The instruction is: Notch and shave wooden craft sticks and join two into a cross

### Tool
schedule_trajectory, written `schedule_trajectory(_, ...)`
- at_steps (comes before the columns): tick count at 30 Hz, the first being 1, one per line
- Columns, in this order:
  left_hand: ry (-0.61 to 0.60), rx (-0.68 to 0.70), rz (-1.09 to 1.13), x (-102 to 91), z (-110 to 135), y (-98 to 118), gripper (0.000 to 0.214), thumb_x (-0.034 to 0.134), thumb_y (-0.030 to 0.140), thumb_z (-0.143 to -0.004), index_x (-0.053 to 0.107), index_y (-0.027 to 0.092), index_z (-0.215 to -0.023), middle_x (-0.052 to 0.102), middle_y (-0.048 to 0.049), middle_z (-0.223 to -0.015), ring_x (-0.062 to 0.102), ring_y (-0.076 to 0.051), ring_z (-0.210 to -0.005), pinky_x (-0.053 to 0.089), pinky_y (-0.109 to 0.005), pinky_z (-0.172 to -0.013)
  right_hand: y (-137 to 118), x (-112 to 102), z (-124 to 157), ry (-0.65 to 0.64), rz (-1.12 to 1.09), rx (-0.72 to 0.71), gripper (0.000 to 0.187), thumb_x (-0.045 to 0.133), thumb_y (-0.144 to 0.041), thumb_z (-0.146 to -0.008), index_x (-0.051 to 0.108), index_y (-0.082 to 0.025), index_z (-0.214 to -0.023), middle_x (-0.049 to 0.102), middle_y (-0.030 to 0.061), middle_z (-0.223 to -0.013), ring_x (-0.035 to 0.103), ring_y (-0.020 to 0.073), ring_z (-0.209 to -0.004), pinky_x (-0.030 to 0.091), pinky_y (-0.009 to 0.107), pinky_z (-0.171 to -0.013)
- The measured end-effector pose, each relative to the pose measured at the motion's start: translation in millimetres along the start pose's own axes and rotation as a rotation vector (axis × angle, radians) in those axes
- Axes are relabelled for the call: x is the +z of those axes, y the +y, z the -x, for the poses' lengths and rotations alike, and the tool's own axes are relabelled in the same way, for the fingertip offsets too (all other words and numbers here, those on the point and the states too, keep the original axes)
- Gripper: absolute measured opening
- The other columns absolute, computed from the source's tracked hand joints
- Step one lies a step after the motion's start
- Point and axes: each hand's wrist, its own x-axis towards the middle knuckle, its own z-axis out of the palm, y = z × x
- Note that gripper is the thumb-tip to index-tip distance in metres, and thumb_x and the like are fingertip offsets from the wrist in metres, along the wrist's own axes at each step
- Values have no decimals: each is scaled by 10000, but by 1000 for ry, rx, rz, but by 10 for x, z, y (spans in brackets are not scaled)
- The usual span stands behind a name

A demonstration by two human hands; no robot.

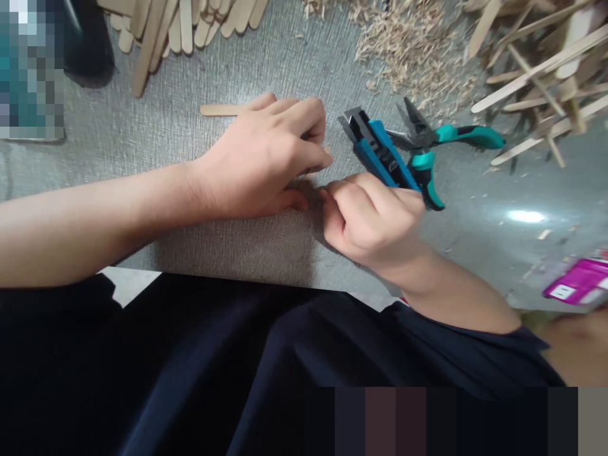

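My left hand (266, 158) reaches in from the left, low over the grey table, its fingers loosely bent and its thumb apart from them. A flat wooden craft stick (217, 110) shows past the back of this hand; its other end is hidden behind the fingers. Close by on the right, my right hand (373, 215) is closed with the fingers curled in; whatever is in it is hidden. Just beyond its knuckles is a blue utility knife (380, 152), blade end pointing up and left, its lower end covered by the hand. Pliers with teal handles (468, 134) lie behind the knife, jaws apart.
Craft sticks (185, 25) are piled at the top left beside a dark rounded object (88, 44). Wood shavings (408, 44) are heaped at the top middle. More sticks (536, 76) lie crisscrossed at the upper right. A purple packet (577, 282) is near the right edge.
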Motion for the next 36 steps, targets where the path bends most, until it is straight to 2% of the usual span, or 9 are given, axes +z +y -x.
schedule_trajectory(4, 13, -3, 54, 6, -3, 12, 367, 866, 283, -928, 870, 203, -1286, 730, -153, -1418, 683, -335, -1280, 478, -524, -1133, 30, -43, -39, -30, -15, -17, 270, 573, -156, -1043, 689, -239, -814, 660, 51, -729, 472, 178, -575, 317, 378, -556)
schedule_trajectory(8, -6, -7, -15, 0, -13, 21, 395, 910, 311, -903, 869, 237, -1289, 720, -135, -1425, 703, -347, -1291, 481, -499, -1110, 14, -121, -116, -87, 49, -67, 260, 558, -127, -1016, 685, -233, -815, 592, 40, -699, 462, 181, -580, 289, 387, -559)
schedule_trajectory(12, -15, -12, -18, -3, -26, 29, 347, 843, 311, -938, 869, 246, -1277, 710, -101, -1427, 714, -344, -1329, 490, -514, -1123, -46, -186, -194, -103, 102, -95, 270, 555, -106, -1008, 672, -230, -799, 505, 27, -655, 398, 181, -554, 242, 400, -552)
schedule_trajectory(16, -34, -27, -22, 5, -40, 50, 409, 908, 323, -907, 875, 246, -1308, 724, -145, -1430, 729, -387, -1310, 489, -546, -1113, -87, -223, -234, -83, 105, -110, 260, 553, -83, -1002, 703, -209, -831, 557, 40, -682, 432, 178, -551, 238, 402, -544)
schedule_trajectory(21, -35, -34, -32, -5, -46, 52, 357, 826, 299, -984, 868, 213, -1328, 739, -170, -1438, 736, -373, -1272, 498, -554, -1108, -104, -211, -215, -163, 70, -102, 278, 524, -80, -1044, 740, -192, -910, 631, 55, -746, 476, 175, -575, 258, 385, -553)
schedule_trajectory(26, -4, -35, 2, 15, -12, 6, 475, 913, 314, -864, 845, 234, -1327, 742, -155, -1447, 735, -386, -1286, 514, -532, -1104, -87, -61, -153, -9, 96, -6, 309, 556, -169, -1084, 679, -221, -805, 597, 41, -690, 440, 175, -551, 233, 397, -542)
schedule_trajectory(30, 104, -17, 34, 73, 51, -26, 530, 804, 388, -945, 774, 273, -1461, 744, -150, -1481, 751, -387, -1293, 542, -514, -1080, -48, 26, -117, 116, 65, 23, 311, 597, -194, -1089, 660, -227, -786, 602, 33, -671, 441, 165, -538, 254, 382, -525)
schedule_trajectory(33, 199, -30, 28, 93, 113, -4, 621, 723, 400, -1008, 674, 223, -1602, 744, -185, -1495, 749, -382, -1292, 568, -507, -1049, -23, 51, -84, 216, 38, 30, 248, 618, -189, -1083, 692, -221, -849, 684, 45, -736, 504, 160, -557, 306, 367, -530)
schedule_trajectory(36, 267, -131, -51, 100, 182, 71, 421, 712, 467, -1036, 757, 224, -1377, 782, -190, -1328, 759, -362, -1155, 579, -492, -959, 0, 81, -34, 282, 1, 8, 216, 616, -203, -1085, 696, -224, -885, 753, 46, -804, 566, 153, -581, 377, 336, -548)
